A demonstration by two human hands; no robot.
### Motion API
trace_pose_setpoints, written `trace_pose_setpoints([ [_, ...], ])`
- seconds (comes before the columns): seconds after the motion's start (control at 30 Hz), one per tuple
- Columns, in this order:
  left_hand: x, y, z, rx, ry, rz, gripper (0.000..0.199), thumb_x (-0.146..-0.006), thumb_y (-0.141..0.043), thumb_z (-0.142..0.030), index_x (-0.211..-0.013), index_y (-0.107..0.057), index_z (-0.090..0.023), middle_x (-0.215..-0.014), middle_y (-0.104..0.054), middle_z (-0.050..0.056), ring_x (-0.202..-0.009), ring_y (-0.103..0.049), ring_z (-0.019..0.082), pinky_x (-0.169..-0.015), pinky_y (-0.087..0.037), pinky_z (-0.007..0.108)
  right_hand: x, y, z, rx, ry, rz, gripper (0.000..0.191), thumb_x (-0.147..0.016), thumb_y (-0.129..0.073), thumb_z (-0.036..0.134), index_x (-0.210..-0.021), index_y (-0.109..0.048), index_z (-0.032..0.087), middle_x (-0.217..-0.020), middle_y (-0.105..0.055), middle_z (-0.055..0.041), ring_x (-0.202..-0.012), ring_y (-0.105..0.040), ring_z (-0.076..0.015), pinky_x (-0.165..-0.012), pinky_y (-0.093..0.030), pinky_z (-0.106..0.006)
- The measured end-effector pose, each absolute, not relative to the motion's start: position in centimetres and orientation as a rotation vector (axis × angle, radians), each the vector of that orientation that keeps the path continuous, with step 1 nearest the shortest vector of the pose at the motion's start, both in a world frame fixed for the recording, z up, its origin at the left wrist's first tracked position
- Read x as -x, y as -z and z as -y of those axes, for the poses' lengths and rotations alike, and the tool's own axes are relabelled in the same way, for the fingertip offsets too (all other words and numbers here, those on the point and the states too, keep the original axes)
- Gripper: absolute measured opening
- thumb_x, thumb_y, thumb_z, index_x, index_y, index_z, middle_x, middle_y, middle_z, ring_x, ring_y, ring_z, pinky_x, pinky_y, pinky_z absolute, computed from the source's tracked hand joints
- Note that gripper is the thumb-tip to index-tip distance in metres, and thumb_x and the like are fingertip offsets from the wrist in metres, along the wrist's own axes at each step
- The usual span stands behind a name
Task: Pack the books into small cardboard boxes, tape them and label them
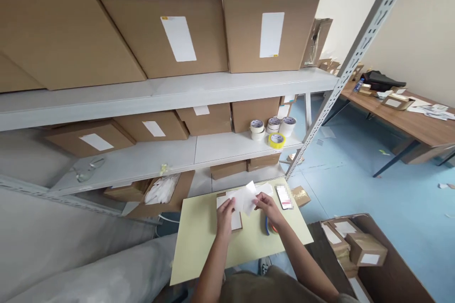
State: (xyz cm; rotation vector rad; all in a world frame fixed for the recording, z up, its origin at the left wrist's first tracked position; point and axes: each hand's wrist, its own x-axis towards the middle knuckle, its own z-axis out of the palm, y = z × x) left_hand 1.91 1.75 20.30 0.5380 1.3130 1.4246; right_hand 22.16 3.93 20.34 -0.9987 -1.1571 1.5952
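Note:
My left hand [225, 217] and my right hand [267, 206] are raised over a small pale-yellow table [194, 241]. Between them is a thin white paper label [245, 199], slightly curled, with the fingers of each hand pinched on one side of it. Whether it is one piece or two layers I cannot tell. Under my left hand lies a flat brown box [240, 224] with a white label on top, partly hidden by the hand. Beside my right wrist is a tape roll [267, 226] with a blue edge, partly covered by the forearm. More white paper [266, 189] lies behind my right hand.
A phone [284, 197] lies at the table's right. Metal shelving [170, 97] with labelled cartons [272, 28] rises in front. White tape rolls [257, 130] and a yellow one [276, 140] sit on a shelf. A large carton [394, 265] with small boxes stands at right.

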Motion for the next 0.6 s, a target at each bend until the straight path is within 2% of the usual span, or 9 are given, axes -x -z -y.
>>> trace_pose_setpoints([
  [0.07, 1.9, -19.5, -2.3, -0.338, -1.559, -1.461, 0.057, -0.054, -0.095, -0.061, -0.082, -0.08, -0.014, -0.074, -0.074, 0.006, -0.066, -0.068, 0.021, -0.061, -0.054, 0.031, -21.6, -20.6, -3.9, 1.049, -1.554, 1.096, 0.037, -0.086, -0.08, 0.053, -0.076, -0.058, 0.025, -0.077, -0.062, 0.0006, -0.075, -0.058, -0.0191, -0.076, -0.049, -0.034],
  [0.13, 5.6, -18.4, -2.4, -0.143, -1.713, -1.585, 0.059, -0.051, -0.095, -0.062, -0.083, -0.077, -0.015, -0.074, -0.073, 0.005, -0.069, -0.069, 0.022, -0.064, -0.055, 0.033, -20.4, -20.5, -4.1, 1.106, -1.479, 1.045, 0.037, -0.083, -0.081, 0.051, -0.074, -0.057, 0.025, -0.073, -0.06, 0.0019, -0.07, -0.056, -0.0174, -0.073, -0.049, -0.033],
  [0.23, 9.7, -17.1, -1.7, -0.202, -1.811, -1.669, 0.057, -0.06, -0.09, -0.066, -0.086, -0.077, -0.017, -0.081, -0.076, 0.005, -0.082, -0.071, 0.024, -0.073, -0.056, 0.033, -17.0, -20.2, -4.6, 1.162, -1.44, 0.965, 0.035, -0.076, -0.085, 0.047, -0.077, -0.058, 0.025, -0.067, -0.059, 0.0044, -0.066, -0.055, -0.016, -0.071, -0.049, -0.033],
  [0.3, 11.4, -16.5, -0.6, -0.32, -1.817, -1.686, 0.056, -0.067, -0.085, -0.069, -0.088, -0.076, -0.018, -0.086, -0.076, 0.005, -0.087, -0.071, 0.024, -0.077, -0.056, 0.033, -13.8, -19.8, -5.1, 1.188, -1.484, 0.917, 0.034, -0.07, -0.087, 0.043, -0.088, -0.064, 0.026, -0.066, -0.06, 0.0059, -0.065, -0.057, -0.0161, -0.072, -0.051, -0.034],
  [0.37, 13.0, -16.1, 0.7, -0.397, -1.827, -1.7, 0.056, -0.071, -0.081, -0.07, -0.093, -0.074, -0.019, -0.089, -0.076, 0.005, -0.088, -0.07, 0.023, -0.079, -0.056, 0.031, -10.0, -19.0, -5.6, 1.221, -1.558, 0.923, 0.042, -0.065, -0.089, 0.04, -0.098, -0.068, 0.025, -0.068, -0.063, 0.0054, -0.066, -0.06, -0.017, -0.072, -0.053, -0.036],
  [0.4, 13.8, -15.9, 1.4, -0.414, -1.839, -1.715, 0.057, -0.072, -0.08, -0.07, -0.095, -0.073, -0.019, -0.091, -0.075, 0.005, -0.087, -0.07, 0.022, -0.08, -0.055, 0.031, -7.9, -18.4, -5.9, 1.239, -1.597, 0.945, 0.043, -0.063, -0.089, 0.041, -0.098, -0.07, 0.024, -0.069, -0.065, 0.0043, -0.066, -0.061, -0.0175, -0.072, -0.054, -0.036],
  [0.5, 17.4, -15.3, 3.7, -0.394, -1.866, -1.802, 0.057, -0.075, -0.078, -0.071, -0.097, -0.069, -0.02, -0.091, -0.072, 0.005, -0.084, -0.068, 0.02, -0.078, -0.054, 0.03, -0.9, -16.3, -7.0, 1.258, -1.705, 1.017, 0.038, -0.058, -0.09, 0.044, -0.082, -0.069, 0.023, -0.071, -0.068, 0.0012, -0.067, -0.064, -0.0178, -0.066, -0.053, -0.034],
  [0.6, 21.9, -15.2, 6.6, -0.381, -1.849, -1.855, 0.053, -0.08, -0.074, -0.071, -0.098, -0.069, -0.021, -0.091, -0.072, 0.004, -0.086, -0.068, 0.02, -0.078, -0.054, 0.03, 7.1, -14.4, -8.3, 1.218, -1.787, 1.067, 0.042, -0.052, -0.092, 0.046, -0.075, -0.065, 0.023, -0.069, -0.067, 0.003, -0.064, -0.063, -0.0159, -0.063, -0.053, -0.032],
])
